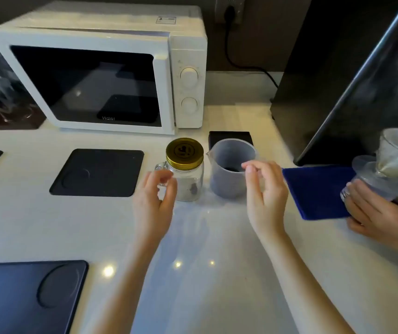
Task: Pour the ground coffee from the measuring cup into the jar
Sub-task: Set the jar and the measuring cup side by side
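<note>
Hovering empty with fingers loosely curled, left hand (pixel 153 203) partly hiding gold-lidded clear glass handled jar (pixel 185 169), right hand (pixel 265 191) likewise overlapping translucent grey plastic measuring cup (pixel 229 167), dark contents barely showing.

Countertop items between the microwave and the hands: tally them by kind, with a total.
Black square mats: 3
Blue cloth mat: 1
Glass jar with gold lid: 1
Translucent plastic measuring cup: 1
Total: 6
</note>
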A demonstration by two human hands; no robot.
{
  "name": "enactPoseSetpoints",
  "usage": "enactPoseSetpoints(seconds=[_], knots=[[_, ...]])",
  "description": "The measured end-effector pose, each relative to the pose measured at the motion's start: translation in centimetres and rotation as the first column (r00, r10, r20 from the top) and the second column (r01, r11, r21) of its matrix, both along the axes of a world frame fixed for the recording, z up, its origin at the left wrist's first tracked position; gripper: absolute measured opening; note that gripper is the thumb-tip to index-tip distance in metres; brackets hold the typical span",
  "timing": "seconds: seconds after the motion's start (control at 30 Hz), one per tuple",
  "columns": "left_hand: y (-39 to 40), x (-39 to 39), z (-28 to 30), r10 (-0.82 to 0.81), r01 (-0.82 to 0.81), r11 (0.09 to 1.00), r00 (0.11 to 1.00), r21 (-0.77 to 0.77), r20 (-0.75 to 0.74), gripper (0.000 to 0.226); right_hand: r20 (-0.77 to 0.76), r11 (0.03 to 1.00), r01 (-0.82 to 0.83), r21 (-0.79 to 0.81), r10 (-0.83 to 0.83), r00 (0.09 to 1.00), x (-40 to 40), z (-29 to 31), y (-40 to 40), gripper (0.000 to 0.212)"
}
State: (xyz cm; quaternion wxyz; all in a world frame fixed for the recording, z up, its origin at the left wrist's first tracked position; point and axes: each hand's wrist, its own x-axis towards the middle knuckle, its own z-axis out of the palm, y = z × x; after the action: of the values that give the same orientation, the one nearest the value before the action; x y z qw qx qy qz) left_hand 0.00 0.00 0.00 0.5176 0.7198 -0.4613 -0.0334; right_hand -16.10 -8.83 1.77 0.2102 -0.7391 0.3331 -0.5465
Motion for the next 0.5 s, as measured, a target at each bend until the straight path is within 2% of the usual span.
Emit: enactPoseSetpoints(seconds=[0.07,0.13,0.23,0.33,0.4,0.5], knots=[[-0.8,0.4,0.3,0.064,-0.07,0.997,0.988,-0.036,-0.139,0.026,0.069,0.995,0.073,0.061,-0.077,0.995,0.3,0.4,-1.0,0.025],[-1.6,0.7,0.2,0.089,-0.095,0.995,0.956,-0.008,-0.28,0.031,0.117,0.967,0.095,0.235,-0.125,0.985,0.7,0.4,-2.1,0.019],[-2.6,1.2,-0.5,0.1,-0.098,0.995,0.88,0.028,-0.465,0.032,0.246,0.859,0.02,0.512,-0.168,0.955,1.1,0.0,-3.3,0.018],[-3.2,1.6,-1.0,0.094,-0.121,0.993,0.806,-0.006,-0.585,0.029,0.3,0.751,-0.008,0.66,-0.253,0.92,1.3,-0.2,-4.1,0.017],[-3.8,1.7,-0.8,0.1,-0.146,0.989,0.729,-0.011,-0.677,0.027,0.3,0.709,-0.003,0.705,-0.294,0.907,1.7,-0.4,-4.4,0.014],[-4.8,2.4,-0.8,0.143,-0.18,0.982,0.554,0.05,-0.82,0.028,0.323,0.635,-0.019,0.772,-0.366,0.872,1.9,-0.8,-4.7,0.018]])
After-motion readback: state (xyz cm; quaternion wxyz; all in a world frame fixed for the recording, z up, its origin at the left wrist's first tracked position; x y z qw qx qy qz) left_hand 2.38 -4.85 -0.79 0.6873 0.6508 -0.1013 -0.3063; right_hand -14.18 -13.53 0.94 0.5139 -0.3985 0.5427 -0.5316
